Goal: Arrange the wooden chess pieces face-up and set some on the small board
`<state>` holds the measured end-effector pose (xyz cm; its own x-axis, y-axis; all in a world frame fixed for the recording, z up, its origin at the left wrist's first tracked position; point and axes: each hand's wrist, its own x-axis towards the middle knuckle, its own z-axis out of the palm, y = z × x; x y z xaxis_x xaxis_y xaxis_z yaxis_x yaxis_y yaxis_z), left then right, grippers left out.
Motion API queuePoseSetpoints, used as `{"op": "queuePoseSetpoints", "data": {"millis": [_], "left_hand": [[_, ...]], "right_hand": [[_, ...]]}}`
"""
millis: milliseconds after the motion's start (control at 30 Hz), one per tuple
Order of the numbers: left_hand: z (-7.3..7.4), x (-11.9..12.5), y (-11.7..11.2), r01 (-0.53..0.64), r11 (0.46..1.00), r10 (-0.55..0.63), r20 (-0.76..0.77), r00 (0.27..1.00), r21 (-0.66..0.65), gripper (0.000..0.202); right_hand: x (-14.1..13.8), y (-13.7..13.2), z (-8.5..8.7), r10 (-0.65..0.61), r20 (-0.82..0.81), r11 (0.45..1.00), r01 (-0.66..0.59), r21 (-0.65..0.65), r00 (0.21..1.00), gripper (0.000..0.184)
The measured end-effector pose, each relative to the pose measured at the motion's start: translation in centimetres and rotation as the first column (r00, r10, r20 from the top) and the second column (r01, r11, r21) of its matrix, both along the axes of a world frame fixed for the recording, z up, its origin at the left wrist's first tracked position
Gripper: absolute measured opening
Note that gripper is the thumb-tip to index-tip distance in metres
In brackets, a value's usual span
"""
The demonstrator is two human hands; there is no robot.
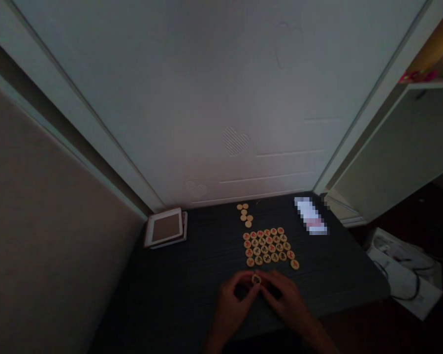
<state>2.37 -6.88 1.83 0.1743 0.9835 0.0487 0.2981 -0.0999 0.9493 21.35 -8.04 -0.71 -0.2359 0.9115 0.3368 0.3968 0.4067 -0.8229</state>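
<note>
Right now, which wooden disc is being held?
The lone disc pinched between left hand and right hand, on the near side of the grid and small cluster.

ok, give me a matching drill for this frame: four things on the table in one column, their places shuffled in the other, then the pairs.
Things
1. single disc
2. marked discs
3. plain discs
4. flat box

Places
A. far left corner of the table, by the wall
B. laid in rows, mid-table
C. pinched between the fingertips of the left hand and right hand
D. loose cluster beyond the rows, near the wall

Pairs: 1-C, 2-B, 3-D, 4-A
</note>
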Motion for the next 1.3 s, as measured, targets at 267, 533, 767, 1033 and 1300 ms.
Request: {"op": "queuePoseSetpoints", "data": {"millis": [267,533,767,1033,1300], "left_hand": [[-0.1,0.6,0.4,-0.074,0.995,0.074,0.004,0.997,-0.065,0.015],[0.6,0.1,0.3,0.031,0.997,-0.023,0.115,0.993,-0.07,0.015],[1.0,-0.4,0.1,0.103,0.99,-0.092,0.111,0.99,-0.094,0.021],[0.5,-0.4,0.2,0.109,0.988,-0.101,0.081,0.992,-0.109,0.024],[0.1,-0.4,0.3,0.078,0.993,-0.073,0.056,0.996,-0.087,0.022]], "right_hand": [[-0.3,-0.2,0.0,0.038,0.006,0.999,-0.038,0.016,0.999,0.033],[-0.5,-0.3,-0.1,-0.062,-0.001,0.998,0.062,0.007,0.998,0.025],[-0.3,-0.5,-0.1,-0.048,-0.002,0.999,0.048,-0.012,0.999,0.033],[0.1,-0.2,0.7,0.046,-0.008,0.998,-0.046,-0.033,0.999,0.04],[0.1,0.1,1.1,0.004,-0.045,0.996,-0.007,-0.086,0.999,0.03]]}}
